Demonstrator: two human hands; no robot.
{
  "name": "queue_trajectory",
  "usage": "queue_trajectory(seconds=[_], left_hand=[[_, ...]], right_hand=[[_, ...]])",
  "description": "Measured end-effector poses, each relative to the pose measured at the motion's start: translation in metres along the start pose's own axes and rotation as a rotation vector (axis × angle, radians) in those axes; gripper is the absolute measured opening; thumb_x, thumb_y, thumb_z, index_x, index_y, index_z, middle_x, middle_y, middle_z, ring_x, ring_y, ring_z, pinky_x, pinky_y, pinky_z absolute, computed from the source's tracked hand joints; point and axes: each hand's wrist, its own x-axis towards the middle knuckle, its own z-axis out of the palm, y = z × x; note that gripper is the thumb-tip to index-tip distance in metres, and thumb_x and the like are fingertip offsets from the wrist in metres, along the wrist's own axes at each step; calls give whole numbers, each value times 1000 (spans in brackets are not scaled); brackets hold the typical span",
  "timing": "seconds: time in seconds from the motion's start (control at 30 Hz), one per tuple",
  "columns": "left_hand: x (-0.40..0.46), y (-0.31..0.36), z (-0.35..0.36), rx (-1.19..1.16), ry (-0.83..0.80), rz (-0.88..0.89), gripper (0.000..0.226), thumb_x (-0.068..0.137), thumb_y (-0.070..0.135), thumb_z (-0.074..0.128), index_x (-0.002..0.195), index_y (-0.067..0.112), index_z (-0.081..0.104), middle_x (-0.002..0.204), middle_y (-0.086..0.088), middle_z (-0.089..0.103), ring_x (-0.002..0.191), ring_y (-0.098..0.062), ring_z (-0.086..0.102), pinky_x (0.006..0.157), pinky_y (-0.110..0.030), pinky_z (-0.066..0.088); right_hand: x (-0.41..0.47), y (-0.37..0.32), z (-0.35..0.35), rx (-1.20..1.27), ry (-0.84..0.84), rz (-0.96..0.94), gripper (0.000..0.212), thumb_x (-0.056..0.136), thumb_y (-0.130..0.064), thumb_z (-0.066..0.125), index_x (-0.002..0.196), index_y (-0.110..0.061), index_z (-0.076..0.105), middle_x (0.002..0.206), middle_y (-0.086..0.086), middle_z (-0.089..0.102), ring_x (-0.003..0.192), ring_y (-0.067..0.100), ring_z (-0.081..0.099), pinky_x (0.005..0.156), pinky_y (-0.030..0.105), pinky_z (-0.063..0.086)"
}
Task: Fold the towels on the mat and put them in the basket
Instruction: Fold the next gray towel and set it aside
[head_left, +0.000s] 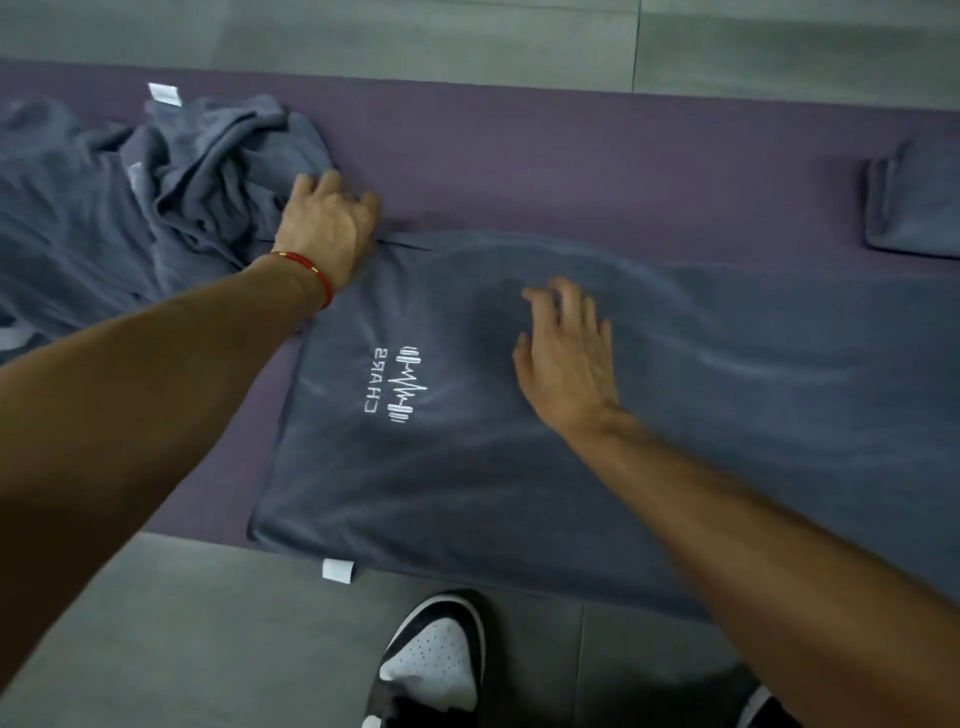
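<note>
A grey towel (519, 467) with a white embroidered logo lies spread flat along the purple mat (571, 166). My left hand (330, 223), with a red bracelet at the wrist, rests at the towel's far left corner, its fingers bent down over the corner. My right hand (569, 353) lies on the middle of the towel with fingers spread and fairly straight; it is blurred. A heap of crumpled grey towels (156, 197) sits on the mat to the left. No basket is in view.
A folded grey towel (914, 202) lies at the mat's right edge. Grey floor tiles (208, 623) surround the mat. My black-and-white shoe (431, 665) stands just in front of the towel's near edge, beside a white label (337, 570).
</note>
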Motion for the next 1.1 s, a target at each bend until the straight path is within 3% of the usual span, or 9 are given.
queue_trajectory(seconds=[0.17,0.27,0.37,0.43,0.57,0.73,0.83,0.97,1.1], left_hand=[[-22,12,-45,-646,-183,-153,25,83,21,73,101,11,58,96,-15,64,90,-33,62,80,-34,44],[-34,35,-77,-840,-288,-277,33,84,18,73,113,15,58,99,-5,59,88,-19,56,79,-27,44],[-45,66,-105,-1209,-355,-356,28,88,1,65,110,15,56,89,-15,59,62,-17,59,53,-27,52],[-48,84,-125,-1376,-359,-390,24,90,-8,57,104,11,57,79,-17,57,55,-17,61,43,-25,51],[-37,118,-168,-1565,-354,-457,17,91,-11,56,79,0,63,80,-15,61,76,-29,65,48,-25,56],[0,167,-217,-1808,-374,-538,13,90,-12,50,90,-4,60,87,-17,64,69,-24,70,53,-26,57],[14,211,-239,-1765,-420,-443,27,85,-20,41,91,-3,61,90,-17,64,65,-23,72,54,-25,58],[31,274,-250,-1433,-336,-229,18,86,-5,68,74,8,65,72,-13,70,60,-18,71,61,-29,62],[57,331,-264,-909,-135,1,17,87,21,70,72,12,70,72,-5,68,69,-15,64,73,-29,56]], right_hand=[[-62,-58,-12,428,-240,-75,45,91,-26,60,135,-19,52,136,4,52,119,26,54,95,44,46],[-68,-91,-30,822,-309,174,54,90,-32,68,138,-22,45,131,-6,53,109,15,59,93,32,49],[-59,-109,-57,1073,-238,434,57,79,-46,75,125,-24,50,113,-14,61,102,9,62,82,21,49],[-53,-110,-72,1088,-217,569,57,79,-51,75,121,-20,51,112,-6,62,94,13,59,78,27,47],[-55,-71,-91,972,-198,746,21,88,-25,65,99,-8,59,101,11,68,75,24,60,61,28,45],[-99,24,-124,744,-434,667,18,88,-25,62,77,-12,62,89,9,66,84,27,63,67,26,43],[-132,81,-133,675,-480,667,24,95,-33,56,83,-13,60,94,11,64,90,26,60,75,31,43],[-159,172,-161,494,-371,636,32,104,-35,44,93,-8,59,116,23,64,109,37,61,78,32,39],[-184,263,-218,328,-373,536,46,101,-51,46,69,-18,46,78,2,58,84,29,59,72,31,37]])
